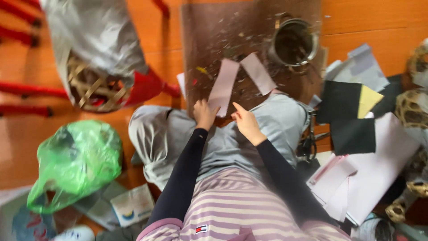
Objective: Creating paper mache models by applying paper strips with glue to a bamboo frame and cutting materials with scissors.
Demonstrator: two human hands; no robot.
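Observation:
I sit on the floor with a dark brown board (214, 40) in front of my knees. My left hand (204, 114) pinches the near end of a long pale pink paper strip (224, 82) that lies on the board. My right hand (245, 122) hovers beside the strip's lower right edge, index finger stretched out, holding nothing that I can see. A second pale strip (258, 72) lies angled to the right of the first. Paper scraps are scattered over the board.
A round metal tin (294, 42) stands at the board's far right. Black, yellow and white paper sheets (356, 116) pile up on the right, with scissors (307, 143) by my knee. A green plastic bag (76, 160) lies left; a woven basket (96, 89) under grey plastic sits behind it.

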